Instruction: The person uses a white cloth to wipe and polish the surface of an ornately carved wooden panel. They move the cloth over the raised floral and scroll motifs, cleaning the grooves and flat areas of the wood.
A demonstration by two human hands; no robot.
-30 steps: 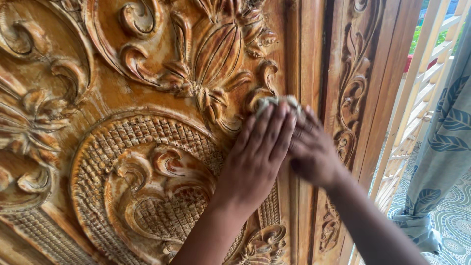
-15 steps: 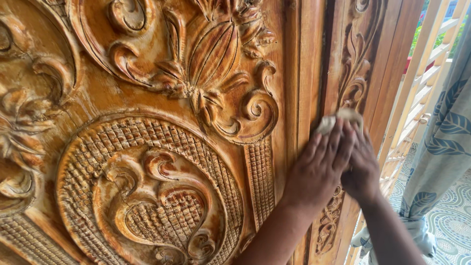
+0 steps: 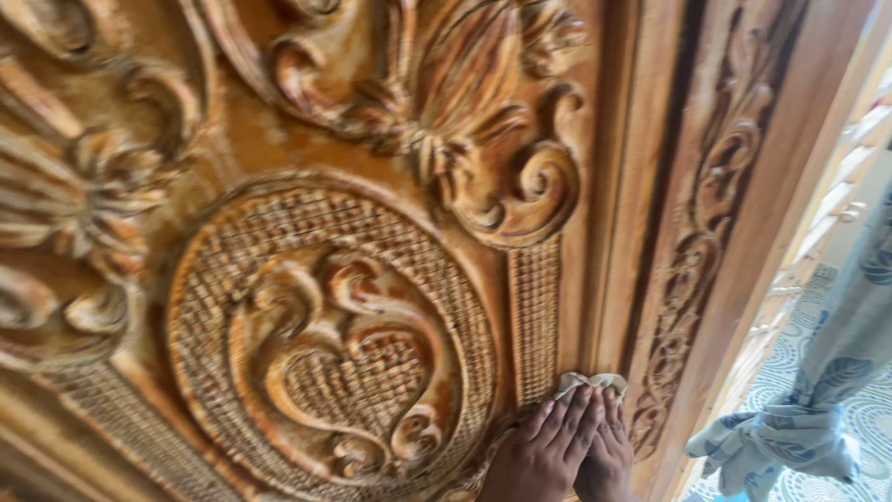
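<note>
Cloth (image 3: pixel 587 382), pale and crumpled, sits low on the carved wooden door (image 3: pixel 279 186), pressed on the plain upright strip between the lattice panel (image 3: pixel 536 316) and the door's right edge carving (image 3: pixel 697 270). I see my left hand (image 3: pixel 544 455) and right hand (image 3: pixel 606 455) side by side, touching, fingers stretched flat and pointing up, pinning the cloth under their tips rather than clenching it. The strip runs up and down, with free length above the hands. Left lies deep relief around the round medallion (image 3: pixel 325 344). Right, past the door's edge, hangs a blue leaf-print curtain (image 3: pixel 818 409), knotted, well apart.
</note>
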